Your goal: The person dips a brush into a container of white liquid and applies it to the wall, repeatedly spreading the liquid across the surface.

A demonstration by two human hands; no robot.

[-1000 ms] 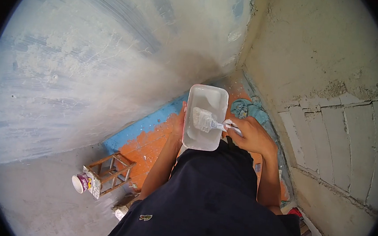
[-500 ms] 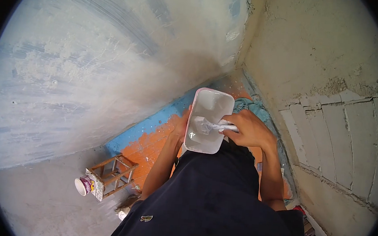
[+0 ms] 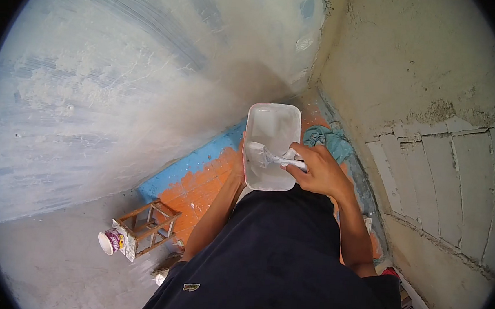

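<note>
A white rectangular tub (image 3: 268,180) with a pinkish outer side is held up in front of my body, its inside smeared with white paint. My left hand (image 3: 238,164) grips it along its left side, most of the fingers hidden behind it. In my right hand (image 3: 320,167) is a paintbrush (image 3: 257,153), its handle coated in white. The paint-covered brush head sits inside the tub, toward the left wall. My right fingers close around the handle at the tub's right rim.
A wall (image 3: 119,86) with patchy white paint rises on the left; a bare plaster wall (image 3: 417,63) stands on the right. A wooden stool (image 3: 154,228) with a tub (image 3: 111,241) on it is at lower left. A green cloth (image 3: 333,142) lies in the corner on the orange-and-blue floor.
The tub has moved slightly up and left and turned straighter. The brush head has shifted left and up within it, and my right hand has moved slightly along with it.
</note>
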